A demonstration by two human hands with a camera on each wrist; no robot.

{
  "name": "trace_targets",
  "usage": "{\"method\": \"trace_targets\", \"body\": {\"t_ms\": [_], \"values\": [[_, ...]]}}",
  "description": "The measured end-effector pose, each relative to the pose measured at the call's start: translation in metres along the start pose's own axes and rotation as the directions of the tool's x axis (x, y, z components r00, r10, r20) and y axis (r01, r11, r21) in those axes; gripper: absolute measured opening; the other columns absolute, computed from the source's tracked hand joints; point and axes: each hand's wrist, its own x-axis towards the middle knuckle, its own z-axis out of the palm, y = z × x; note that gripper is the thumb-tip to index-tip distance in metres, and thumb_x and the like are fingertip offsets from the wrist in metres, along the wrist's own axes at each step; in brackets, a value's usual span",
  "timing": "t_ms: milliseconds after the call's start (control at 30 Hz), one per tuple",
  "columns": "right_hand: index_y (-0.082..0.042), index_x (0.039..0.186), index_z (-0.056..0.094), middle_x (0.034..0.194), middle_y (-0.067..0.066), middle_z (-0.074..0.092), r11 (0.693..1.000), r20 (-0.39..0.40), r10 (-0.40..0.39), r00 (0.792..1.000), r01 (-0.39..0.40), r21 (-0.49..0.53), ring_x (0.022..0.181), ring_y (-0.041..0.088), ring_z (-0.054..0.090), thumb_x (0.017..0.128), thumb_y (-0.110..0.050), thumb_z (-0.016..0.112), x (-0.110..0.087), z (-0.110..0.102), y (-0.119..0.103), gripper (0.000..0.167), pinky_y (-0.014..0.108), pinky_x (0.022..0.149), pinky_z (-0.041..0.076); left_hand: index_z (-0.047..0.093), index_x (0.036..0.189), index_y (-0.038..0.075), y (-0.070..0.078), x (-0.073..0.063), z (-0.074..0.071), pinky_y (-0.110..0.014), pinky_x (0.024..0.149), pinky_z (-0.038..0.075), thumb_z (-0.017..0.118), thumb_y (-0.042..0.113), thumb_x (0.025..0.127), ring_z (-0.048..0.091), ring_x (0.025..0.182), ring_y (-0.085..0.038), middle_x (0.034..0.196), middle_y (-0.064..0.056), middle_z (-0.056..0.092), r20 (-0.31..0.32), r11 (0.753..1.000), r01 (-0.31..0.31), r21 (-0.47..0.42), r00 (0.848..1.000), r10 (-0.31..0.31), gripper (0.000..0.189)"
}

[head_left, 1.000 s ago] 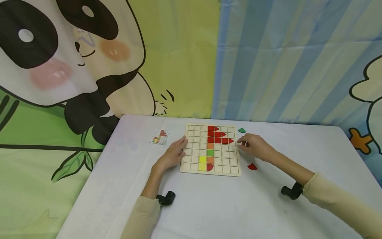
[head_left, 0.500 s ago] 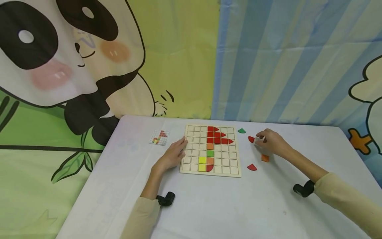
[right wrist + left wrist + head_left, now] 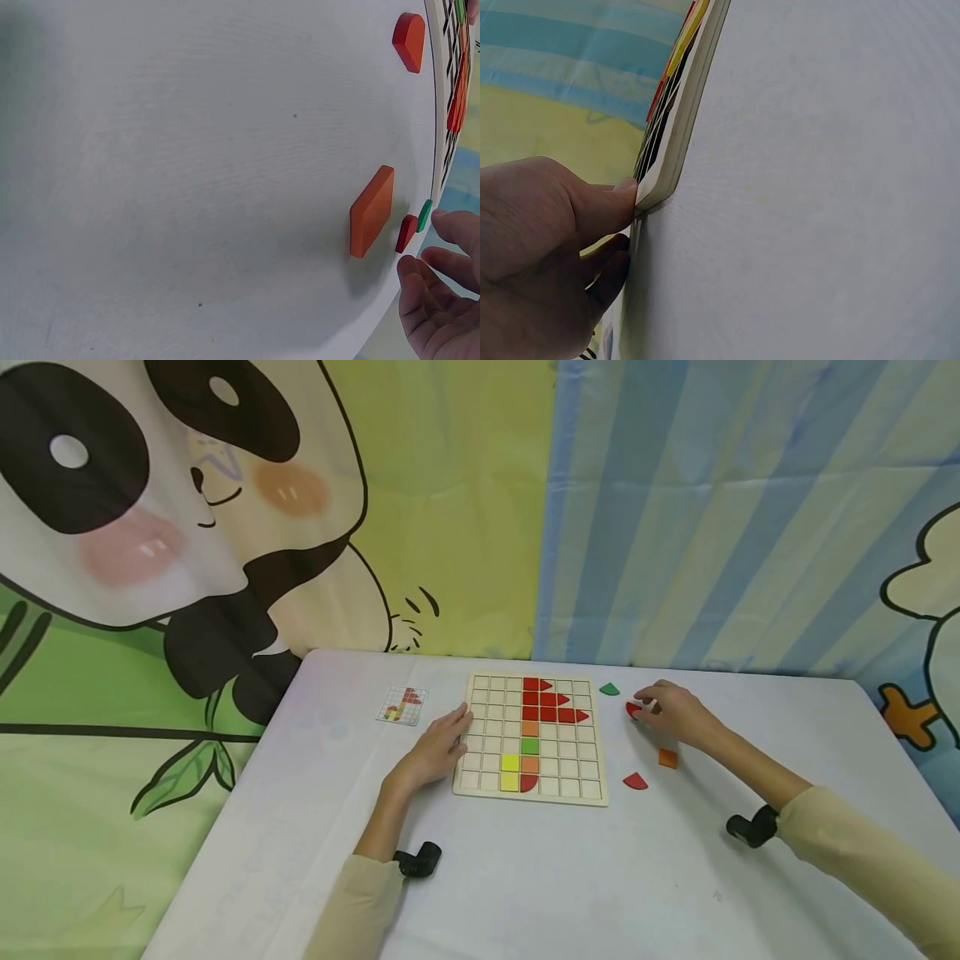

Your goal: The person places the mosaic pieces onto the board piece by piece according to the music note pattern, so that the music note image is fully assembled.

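A wooden grid board (image 3: 480,785) lies on the table, with red squares and triangles, orange, green and yellow squares and a red quarter-round piece set in its cells. My left hand (image 3: 437,747) rests at the board's left edge, fingers fairly straight; in the left wrist view its thumb (image 3: 619,202) touches the board near a corner. Right of the board, my right hand (image 3: 678,717) reaches over a small red rounded piece (image 3: 632,709), fingertips right beside it. The right wrist view has this red piece (image 3: 406,233) lying on the table, with thumb and fingers apart.
A green sector piece (image 3: 610,689) lies near the board's top right corner. An orange diamond-shaped piece (image 3: 667,758) and another red sector piece (image 3: 635,782) lie nearer me. A pattern card (image 3: 402,705) lies left of the board. A printed curtain (image 3: 465,510) hangs behind the table.
My right hand has moved right from the board's edge, uncovering the red rounded piece and the orange piece, then slightly back left to the red one. My left hand stays put.
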Motion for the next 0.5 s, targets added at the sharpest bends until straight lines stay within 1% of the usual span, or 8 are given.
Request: {"method": "trace_targets", "body": {"t_ms": [233,500], "values": [[0.010,0.120,0.070,0.106,0.023,0.068,0.999,0.003,-0.027,1.000,0.027,-0.033,0.087,0.030,0.064,0.092,-0.006,0.075,0.0038,0.0001,-0.0016,0.033,0.042,0.077,0.060,0.032,0.161,0.003,0.0003,0.0006,-0.0003,-0.050,0.129,0.020,0.052,0.007,0.107,0.016,0.161,-0.032,0.174,-0.009,0.018,0.004,1.000,0.004,0.003,1.000,-0.004,0.058],[0.008,0.119,0.073,0.097,0.017,0.069,0.994,0.076,-0.074,0.994,0.079,-0.071,0.088,0.028,0.065,0.092,0.000,0.073,0.0102,0.0033,-0.0020,0.028,0.042,0.079,0.061,0.032,0.161,0.004,0.0017,-0.0002,-0.0007,-0.050,0.130,0.019,0.051,0.008,0.107,0.015,0.161,-0.032,0.174,-0.008,0.017,0.013,1.000,0.022,-0.005,1.000,-0.022,0.058]]}}
